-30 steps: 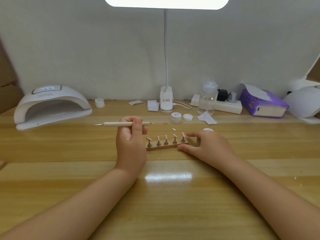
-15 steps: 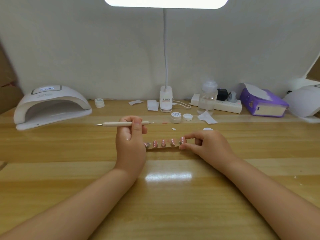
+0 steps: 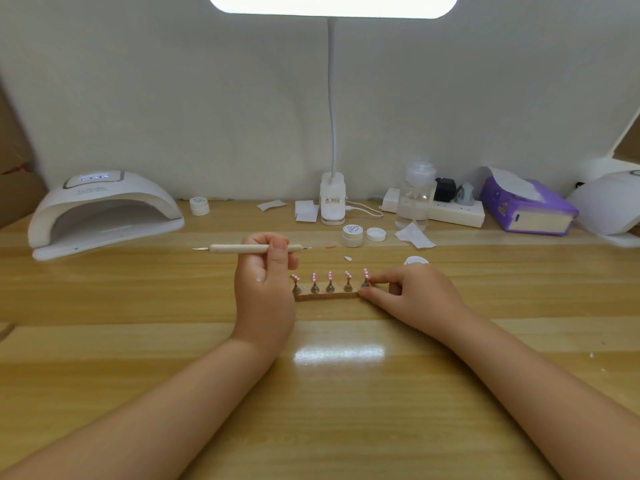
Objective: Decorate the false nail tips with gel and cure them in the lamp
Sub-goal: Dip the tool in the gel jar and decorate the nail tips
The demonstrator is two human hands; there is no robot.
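My left hand [image 3: 265, 289] covers the left end of the nail stand [image 3: 329, 295]. The dots on the nail tips [image 3: 330, 276] are too small to read. The desk lamp head [image 3: 332, 5] is cut off by the top edge.

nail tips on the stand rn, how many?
5, in a row along the stand between the hands: tips. Left hand may hide more.

Faint grey lettering ran across the top of the white arched curing lamp [image 3: 104, 209] at the desk's far left corner, too blurred to read. The printed labels on the white clip-lamp base [image 3: 332, 202] and two small white gel jars [image 3: 352, 234] were likewise illegible.
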